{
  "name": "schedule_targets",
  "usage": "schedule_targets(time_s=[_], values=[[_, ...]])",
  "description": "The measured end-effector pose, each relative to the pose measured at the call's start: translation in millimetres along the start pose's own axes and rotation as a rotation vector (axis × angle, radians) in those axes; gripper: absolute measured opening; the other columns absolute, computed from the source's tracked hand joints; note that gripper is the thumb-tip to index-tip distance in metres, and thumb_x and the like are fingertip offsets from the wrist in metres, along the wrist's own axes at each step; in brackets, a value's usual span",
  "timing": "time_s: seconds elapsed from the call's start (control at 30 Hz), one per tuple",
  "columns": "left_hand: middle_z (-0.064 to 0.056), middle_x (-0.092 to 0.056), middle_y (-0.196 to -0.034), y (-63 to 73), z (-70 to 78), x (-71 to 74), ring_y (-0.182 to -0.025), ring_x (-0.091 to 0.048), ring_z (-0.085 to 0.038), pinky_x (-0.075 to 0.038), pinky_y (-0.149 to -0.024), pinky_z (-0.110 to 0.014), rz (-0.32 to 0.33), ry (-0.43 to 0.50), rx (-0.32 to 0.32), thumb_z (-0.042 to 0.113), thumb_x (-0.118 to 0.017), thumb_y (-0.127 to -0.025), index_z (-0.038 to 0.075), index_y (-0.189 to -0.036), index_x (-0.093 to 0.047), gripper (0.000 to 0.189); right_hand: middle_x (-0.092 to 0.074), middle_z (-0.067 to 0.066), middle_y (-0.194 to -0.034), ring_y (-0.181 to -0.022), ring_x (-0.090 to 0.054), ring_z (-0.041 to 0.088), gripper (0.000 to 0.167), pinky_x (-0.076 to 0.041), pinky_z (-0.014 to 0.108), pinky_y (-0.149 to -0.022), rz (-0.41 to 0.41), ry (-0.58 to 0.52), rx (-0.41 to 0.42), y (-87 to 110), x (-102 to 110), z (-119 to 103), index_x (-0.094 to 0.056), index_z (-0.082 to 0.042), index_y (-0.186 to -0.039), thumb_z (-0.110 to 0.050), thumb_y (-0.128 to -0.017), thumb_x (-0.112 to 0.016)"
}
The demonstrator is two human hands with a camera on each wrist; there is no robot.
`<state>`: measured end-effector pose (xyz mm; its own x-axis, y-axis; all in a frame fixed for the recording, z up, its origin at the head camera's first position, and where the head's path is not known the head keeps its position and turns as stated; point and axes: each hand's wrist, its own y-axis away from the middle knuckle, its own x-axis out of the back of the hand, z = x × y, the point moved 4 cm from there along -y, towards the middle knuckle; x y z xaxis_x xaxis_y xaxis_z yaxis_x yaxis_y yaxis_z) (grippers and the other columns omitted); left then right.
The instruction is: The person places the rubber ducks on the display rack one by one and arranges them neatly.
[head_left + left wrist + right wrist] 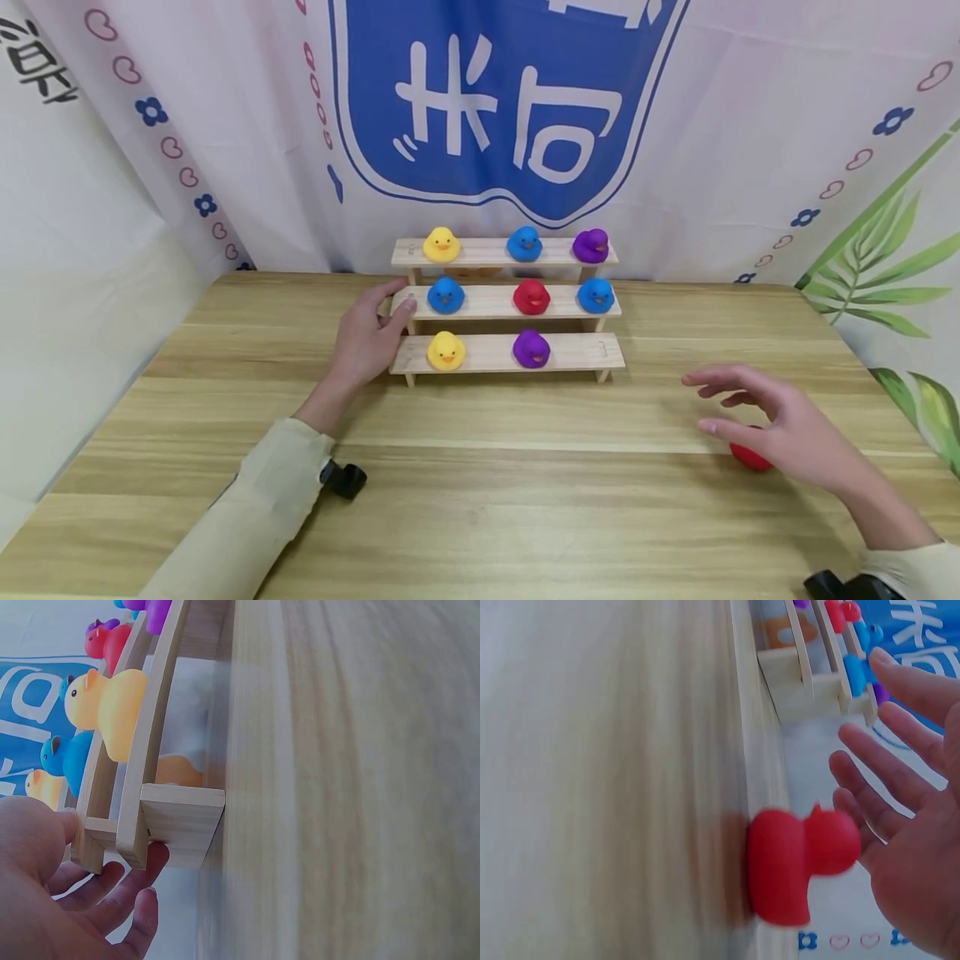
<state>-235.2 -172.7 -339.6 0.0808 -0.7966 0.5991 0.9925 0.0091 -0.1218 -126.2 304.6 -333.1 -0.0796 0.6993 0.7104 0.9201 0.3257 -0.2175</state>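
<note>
My left hand (367, 335) holds the left end of a small three-tier wooden stand (486, 302); in the left wrist view its thumb lies at the middle shelf, fingers curled beneath. Rubber ducks stand on every tier: a yellow duck (441, 245), a blue duck (524, 244) and a purple duck (591, 246) on top. A red duck (532, 297) sits between two blue ones in the middle. The lowest shelf carries a yellow duck (446, 351) and a purple duck (531, 348). My right hand (787, 425), fingers spread, hovers by another red duck (780, 866), partly hidden in the head view.
The stand is on a wood-grain table (480, 500), near its back edge. Behind it hangs a white curtain (720, 125) with a blue printed emblem. A leaf-patterned cloth (885, 275) is at the right. Each wrist wears a black camera (343, 481).
</note>
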Motion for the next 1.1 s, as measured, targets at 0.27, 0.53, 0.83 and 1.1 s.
schedule_targets(time_s=[0.27, 0.53, 0.83, 1.1], values=[[-0.017, -0.047, -0.164, -0.5, -1.6, 0.6, -0.088, -0.075, -0.029, -0.054, -0.061, -0.027, 0.0, 0.001, -0.001, 0.038, -0.053, -0.112, 0.014, -0.161, -0.047, 0.054, -0.071, -0.012, -0.133, -0.114, -0.065, 0.001, 0.052, -0.053, 0.012, -0.09, -0.06, 0.009, -0.02, 15.5, 9, 17, -0.069, -0.015, -0.136, -0.006, -0.088, -0.086], [-0.017, -0.047, -0.163, -0.6, -2.2, -0.3, -0.087, -0.075, -0.03, -0.054, -0.06, -0.026, 0.002, 0.001, -0.013, 0.038, -0.053, -0.112, 0.013, -0.16, -0.047, 0.054, -0.074, -0.011, -0.128, -0.113, -0.065, -0.005, 0.052, -0.046, 0.007, -0.091, -0.062, 0.051, -0.028, 29.9, 16, 32, -0.071, -0.016, -0.133, -0.006, -0.085, -0.088], [-0.017, -0.048, -0.162, -1.2, -2.4, -0.4, -0.087, -0.075, -0.029, -0.055, -0.064, -0.028, 0.005, -0.01, -0.014, 0.038, -0.053, -0.112, 0.013, -0.16, -0.048, 0.054, -0.073, -0.015, -0.128, -0.113, -0.06, -0.009, 0.051, -0.049, 0.01, -0.086, -0.116, 0.043, -0.104, 38.9, 20, 49, -0.072, -0.016, -0.132, -0.008, -0.085, -0.088], [-0.016, -0.048, -0.161, -1.4, -1.7, -0.4, -0.085, -0.072, -0.026, -0.055, -0.063, -0.029, 0.004, -0.017, -0.005, 0.039, -0.053, -0.112, 0.014, -0.16, -0.047, 0.054, -0.071, -0.018, -0.131, -0.112, -0.06, -0.012, 0.045, -0.052, 0.01, -0.084, -0.141, 0.048, -0.125, 39.5, 20, 57, -0.073, -0.017, -0.128, -0.008, -0.086, -0.087]])
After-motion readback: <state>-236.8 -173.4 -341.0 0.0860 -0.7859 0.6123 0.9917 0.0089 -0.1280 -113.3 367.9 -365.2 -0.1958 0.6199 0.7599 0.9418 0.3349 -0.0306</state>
